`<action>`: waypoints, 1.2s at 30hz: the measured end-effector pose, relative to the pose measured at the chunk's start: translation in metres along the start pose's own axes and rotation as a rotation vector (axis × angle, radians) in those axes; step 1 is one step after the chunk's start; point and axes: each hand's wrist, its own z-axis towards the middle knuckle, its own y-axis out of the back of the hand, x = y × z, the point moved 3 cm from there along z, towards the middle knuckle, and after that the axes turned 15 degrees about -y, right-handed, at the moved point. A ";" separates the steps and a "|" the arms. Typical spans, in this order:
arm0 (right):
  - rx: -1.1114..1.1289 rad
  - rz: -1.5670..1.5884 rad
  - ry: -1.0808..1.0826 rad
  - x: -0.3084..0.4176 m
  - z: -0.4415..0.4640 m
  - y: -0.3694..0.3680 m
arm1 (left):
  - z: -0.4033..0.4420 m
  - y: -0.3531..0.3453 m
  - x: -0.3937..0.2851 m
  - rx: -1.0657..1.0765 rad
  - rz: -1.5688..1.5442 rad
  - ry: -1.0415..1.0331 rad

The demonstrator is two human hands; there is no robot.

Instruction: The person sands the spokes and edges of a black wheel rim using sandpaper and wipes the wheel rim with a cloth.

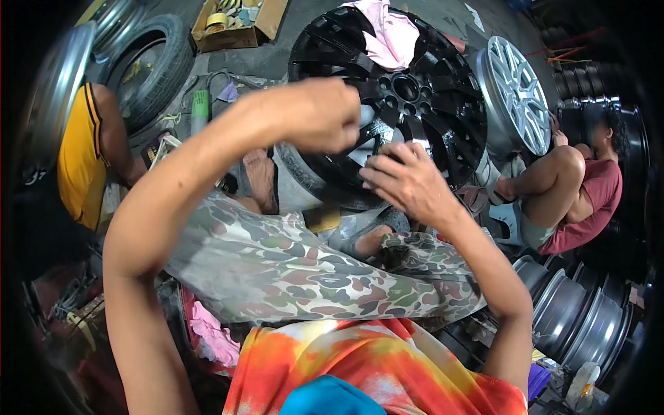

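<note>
Got a glossy black alloy wheel face up at top centre, just beyond the camouflage trousers. Got the left hand over the wheel's left side, curled into a fist and blurred; can't tell whether gripping anything, can't confirm contact with the spokes. Got the right hand over the near edge, back up, fingers bent and slightly parted, near the left hand but apart from it; can't see under the palm, so can't tell the grip there either. See a pale pink cloth draped on the far side of the wheel, beyond the hub, well apart from both hands. Also see a silver alloy wheel tilted up just right of the black one, near a co-worker in a maroon shirt; can't tell whether touched. On the left, see another co-worker in a yellow jersey, and a tyre beyond. At top left, see an open cardboard box containing a roll of yellow tape. See a green cylinder left of the black wheel. At lower right, see metal rims in a row. At lower left, see a second pink cloth beside the tie-dye shirt.
</note>
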 end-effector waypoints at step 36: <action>-0.484 1.104 -0.684 -0.066 -0.038 0.101 | 0.082 0.015 -0.060 -0.533 -1.008 -0.088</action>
